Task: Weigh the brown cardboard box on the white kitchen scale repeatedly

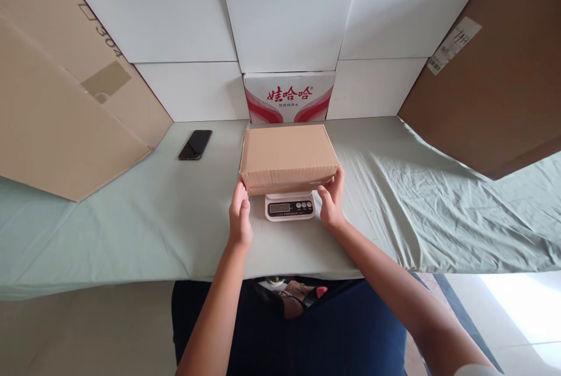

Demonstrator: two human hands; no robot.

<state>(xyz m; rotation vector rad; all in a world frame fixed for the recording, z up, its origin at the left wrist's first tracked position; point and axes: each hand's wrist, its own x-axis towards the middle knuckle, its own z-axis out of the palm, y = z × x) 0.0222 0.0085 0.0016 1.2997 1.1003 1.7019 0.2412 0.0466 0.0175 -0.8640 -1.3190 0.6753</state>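
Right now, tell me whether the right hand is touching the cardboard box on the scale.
Touching. The head view shows the right hand with its fingers against the near right corner of the cardboard box, no gap visible.

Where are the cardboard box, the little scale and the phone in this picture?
cardboard box (289,154), head view, middle of its top face.
scale (290,208), head view, its front panel beside the display.
phone (195,144), head view, middle of its dark screen.

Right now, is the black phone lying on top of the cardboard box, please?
No, the black phone lies on the green cloth, apart from the cardboard box on the scale.
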